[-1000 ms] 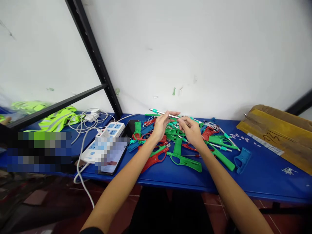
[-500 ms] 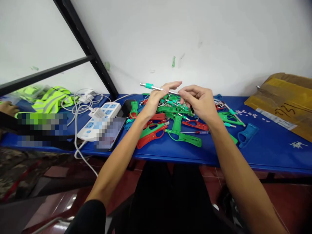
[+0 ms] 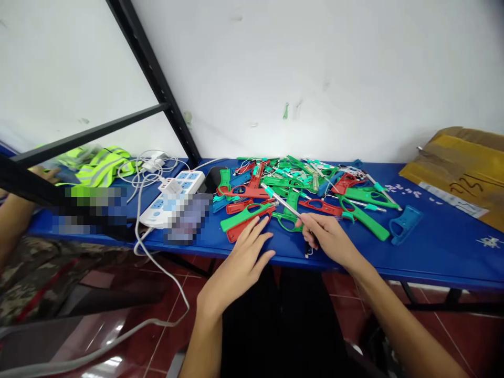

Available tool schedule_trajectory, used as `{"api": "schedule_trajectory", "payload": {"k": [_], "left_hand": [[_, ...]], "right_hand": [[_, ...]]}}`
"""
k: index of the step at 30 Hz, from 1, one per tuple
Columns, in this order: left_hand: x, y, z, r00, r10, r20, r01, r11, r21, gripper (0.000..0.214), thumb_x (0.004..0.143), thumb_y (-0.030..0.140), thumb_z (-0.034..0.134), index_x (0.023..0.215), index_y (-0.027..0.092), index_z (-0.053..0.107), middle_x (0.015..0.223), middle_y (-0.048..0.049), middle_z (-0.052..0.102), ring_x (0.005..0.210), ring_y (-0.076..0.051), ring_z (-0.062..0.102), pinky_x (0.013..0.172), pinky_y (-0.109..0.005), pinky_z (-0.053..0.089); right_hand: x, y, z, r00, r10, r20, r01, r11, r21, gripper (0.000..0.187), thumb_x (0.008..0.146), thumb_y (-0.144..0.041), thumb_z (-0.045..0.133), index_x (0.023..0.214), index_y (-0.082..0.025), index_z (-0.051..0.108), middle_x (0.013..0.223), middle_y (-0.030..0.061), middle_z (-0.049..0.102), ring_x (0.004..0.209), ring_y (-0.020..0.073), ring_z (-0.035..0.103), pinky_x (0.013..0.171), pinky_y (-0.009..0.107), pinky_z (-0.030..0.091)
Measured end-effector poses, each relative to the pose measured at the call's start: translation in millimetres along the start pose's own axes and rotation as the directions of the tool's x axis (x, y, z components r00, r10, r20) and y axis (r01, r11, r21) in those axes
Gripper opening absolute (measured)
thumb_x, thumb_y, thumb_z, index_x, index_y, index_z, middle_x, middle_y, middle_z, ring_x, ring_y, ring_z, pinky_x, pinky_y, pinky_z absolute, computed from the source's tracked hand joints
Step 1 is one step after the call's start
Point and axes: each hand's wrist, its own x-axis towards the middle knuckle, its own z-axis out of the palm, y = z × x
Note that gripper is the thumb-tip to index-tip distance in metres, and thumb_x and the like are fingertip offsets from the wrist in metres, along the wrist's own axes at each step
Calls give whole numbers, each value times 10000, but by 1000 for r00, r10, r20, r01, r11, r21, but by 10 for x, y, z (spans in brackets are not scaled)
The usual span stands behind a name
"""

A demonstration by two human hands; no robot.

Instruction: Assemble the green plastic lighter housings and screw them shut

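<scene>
My right hand (image 3: 328, 236) is closed round the lower end of a slim metal tube (image 3: 286, 203) with a green band near its tip. The tube slants up and to the left, and a small dark piece (image 3: 309, 249) hangs below my fingers. My left hand (image 3: 248, 257) is open and empty, fingers spread at the table's front edge. Its fingertips reach a red plastic handle shell (image 3: 232, 232), though I cannot tell whether they touch it. A green handle shell (image 3: 246, 214) lies across the red one. Behind my hands spreads a pile of green, red and blue handle shells with banded tubes and thin wires.
A white power strip (image 3: 157, 210) with cables and a phone (image 3: 191, 215) lie to the left. Beyond the black metal frame (image 3: 151, 68) are yellow reflective vests (image 3: 104, 168) and another person's arm (image 3: 19, 215). A taped cardboard box (image 3: 460, 173) stands right, near a blue handle shell (image 3: 405, 224).
Both hands have come down and towards me from over the pile. My left hand has moved away from the tube and spread its fingers; the tube stays in my right hand. The view has shifted slightly.
</scene>
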Motion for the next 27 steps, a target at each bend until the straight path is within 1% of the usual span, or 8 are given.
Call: {"api": "schedule_trajectory", "payload": {"k": [4, 9, 13, 15, 17, 21, 24, 27], "left_hand": [[7, -120, 87, 998, -55, 25, 54, 998, 38, 525, 1162, 542, 514, 1630, 306, 543, 1833, -40, 403, 1747, -284, 275, 1420, -554, 325], [209, -383, -71, 997, -81, 20, 82, 996, -36, 529, 1141, 553, 563, 1592, 278, 592, 1816, -76, 430, 1722, -294, 341, 1421, -530, 313], [208, -469, -145, 993, -108, -46, 99, 980, -170, 636, 1111, 550, 632, 1688, 332, 478, 1775, -91, 495, 1658, -307, 465, 1378, -522, 389], [167, -454, -134, 985, -104, -141, 67, 966, -250, 689, 1111, 512, 649, 1731, 344, 398, 1753, -108, 523, 1632, -316, 503, 1362, -542, 407], [136, -410, -102, 955, -78, -284, -19, 946, -324, 666, 1124, 465, 636, 1731, 353, 383, 1733, -116, 546, 1613, -314, 527, 1346, -545, 431], [175, -291, -21, 884, 1, -468, -175, 928, -328, 604, 1109, 418, 676, 1675, 367, 471, 1704, -112, 569, 1570, -319, 565, 1315, -539, 471], [262, -257, 49, 900, 72, -429, -207, 938, -278, 586, 1084, 354, 732, 1633, 365, 528, 1570, -97, 684, 1414, -279, 689, 1215, -463, 561], [313, -277, 118, 904, 136, -405, -250, 937, -242, 373, 1100, 293, 707, 1472, 306, 685, 1278, -69, 814, 1142, -233, 789, 1037, -382, 632]], "right_hand": [[-19, 113, -121, 999, 34, -3, -34, 999, -28, 623, 1022, -796, 551, 911, -194, 670, 629, -60, 483, 502, 115, 461, 477, 254, 368], [-130, 131, -312, 999, 30, 45, -27, 998, -56, 619, 1033, -777, 562, 937, -182, 704, 633, -60, 473, 524, 122, 459, 504, 263, 398], [-254, 73, -347, 986, -166, 10, 164, 957, -239, 546, 1151, -610, 457, 901, -199, 716, 606, -36, 536, 542, 139, 496, 572, 290, 436], [-319, 0, -327, 935, -354, -13, 319, 859, -399, 478, 1187, -479, 445, 917, -212, 735, 651, -11, 622, 582, 151, 564, 618, 303, 468], [-359, -88, -300, 843, -538, 0, 443, 695, -566, 355, 1182, -371, 497, 999, -223, 763, 759, 21, 738, 662, 173, 646, 686, 323, 516], [-331, -201, -242, 643, -760, 95, 491, 314, -813, 151, 1131, -257, 630, 1087, -217, 769, 912, 57, 833, 783, 211, 695, 777, 367, 528], [-301, -160, -216, 584, -793, 174, 488, 172, -856, 107, 1116, -226, 659, 1100, -198, 761, 832, 44, 786, 805, 222, 677, 847, 403, 499], [-318, -34, -227, 565, -803, 193, 496, 143, -856, 107, 1090, -166, 689, 1174, -187, 753, 828, 39, 769, 843, 224, 670, 934, 425, 491]]}}
